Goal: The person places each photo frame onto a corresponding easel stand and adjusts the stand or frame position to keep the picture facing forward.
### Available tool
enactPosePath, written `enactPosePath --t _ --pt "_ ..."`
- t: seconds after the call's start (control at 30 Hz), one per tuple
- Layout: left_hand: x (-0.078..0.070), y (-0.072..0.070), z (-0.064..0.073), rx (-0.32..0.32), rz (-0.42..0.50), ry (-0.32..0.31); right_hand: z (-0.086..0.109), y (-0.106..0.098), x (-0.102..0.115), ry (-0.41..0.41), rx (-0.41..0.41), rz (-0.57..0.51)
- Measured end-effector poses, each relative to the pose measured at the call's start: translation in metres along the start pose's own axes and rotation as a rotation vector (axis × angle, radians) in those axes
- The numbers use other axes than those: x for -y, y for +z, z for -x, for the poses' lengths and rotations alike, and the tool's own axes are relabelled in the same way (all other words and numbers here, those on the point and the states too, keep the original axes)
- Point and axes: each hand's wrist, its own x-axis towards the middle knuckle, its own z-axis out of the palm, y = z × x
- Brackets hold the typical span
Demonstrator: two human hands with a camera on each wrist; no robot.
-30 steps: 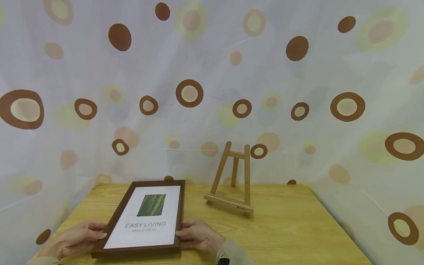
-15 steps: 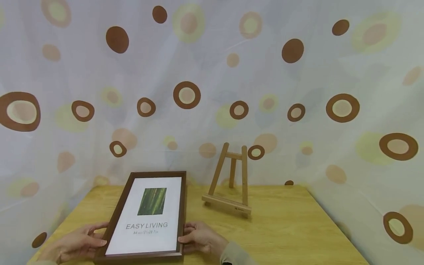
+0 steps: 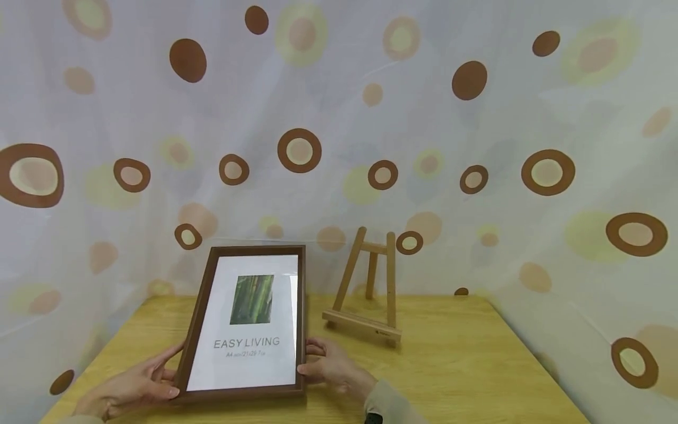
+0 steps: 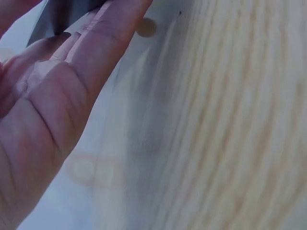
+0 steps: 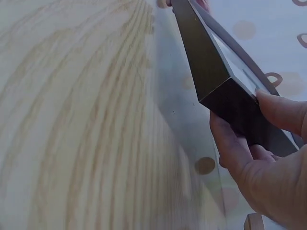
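A brown picture frame is held between both hands in the head view, tilted with its far end raised. Behind its front sit a white sheet lettered EASY LIVING and a green picture. The left hand grips the lower left edge, thumb at the front corner. On the lower right side, the right hand pinches the border, thumb on top and fingers beneath. The right wrist view shows the frame's dark corner above the table. Only a dark piece of the frame appears in the left wrist view.
A small wooden easel stands right of the frame, towards the back of the yellow wood-grain table. Behind and at the sides hangs a pale curtain with brown and pastel rings. A small wooden tip shows low in the right wrist view.
Both hands have raised the picture frame from lying nearly flat, tilting its far end up towards the viewer and shifting it slightly right. The easel stays in place.
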Motion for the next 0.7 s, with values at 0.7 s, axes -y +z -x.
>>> enactPosePath --t 0.7 --pt "-0.005 0.016 -0.038 -0.354 -0.374 -0.011 0.010 -0.034 0.006 -0.071 0.025 0.001"
